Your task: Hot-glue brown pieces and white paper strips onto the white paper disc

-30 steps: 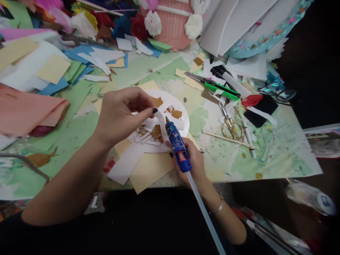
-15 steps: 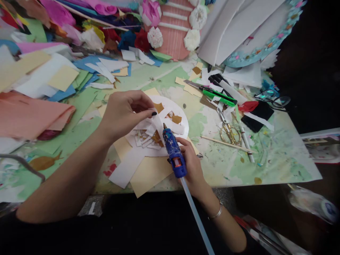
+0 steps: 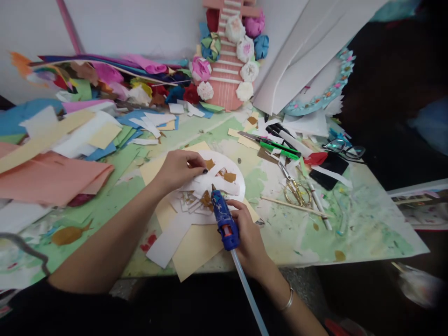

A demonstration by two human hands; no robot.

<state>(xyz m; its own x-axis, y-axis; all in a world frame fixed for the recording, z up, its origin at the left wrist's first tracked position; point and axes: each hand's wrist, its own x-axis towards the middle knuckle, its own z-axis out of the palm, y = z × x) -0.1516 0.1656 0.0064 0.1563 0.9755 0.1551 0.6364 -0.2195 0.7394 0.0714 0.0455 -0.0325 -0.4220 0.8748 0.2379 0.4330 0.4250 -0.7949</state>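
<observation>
A blue glue gun (image 3: 223,215) with a long clear glue stick (image 3: 247,287) out of its back is gripped in my right hand (image 3: 248,233). Its nozzle points at a white paper strip (image 3: 209,179) on a round white disc (image 3: 239,168). My left hand (image 3: 181,170) pinches the strip between thumb and fingertips at the disc's left side. Several white paper scraps and brown leaf-shaped pieces (image 3: 229,177) lie on the disc. Under it are cream paper sheets (image 3: 198,245) and a wide white strip (image 3: 170,240).
Right of the disc lie gold-handled scissors (image 3: 297,189), a green cutter knife (image 3: 280,148), a thin wooden stick (image 3: 294,205) and glasses (image 3: 345,148). Coloured paper (image 3: 56,179) is heaped at the left. A pink guitar-shaped piece with paper flowers (image 3: 227,70) stands at the back.
The camera view has tilted up, showing more of the back wall and the guitar-shaped piece. My left hand has come down nearer the disc with the paper strip; the glue gun stays close to it.
</observation>
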